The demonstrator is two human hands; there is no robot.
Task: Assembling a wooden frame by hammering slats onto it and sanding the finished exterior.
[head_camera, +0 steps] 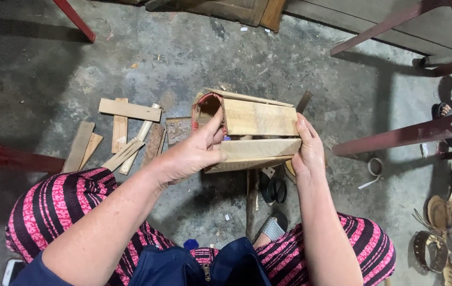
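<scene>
Slats of pale wood made up the small wooden crate (257, 127) you held above the concrete floor (51, 69), in front of your knees. Your left hand (191, 153) clamped the crate's open end, thumb up against the reddish rim and fingers curled over the lower slat. Your right hand (307, 151) pressed flat against the opposite end, fingers together and pointing upward. Inside the crate the open end showed only shadow, so you could not tell what, if anything, lay in it. To the left of the crate, loose wood offcuts (122, 132) lay scattered on the floor. Below the crate sat a dark sandal (274, 190). To the right of the crate stood a red metal frame (395, 135), with a roll of tape (375, 167) just beyond its lower bar.
</scene>
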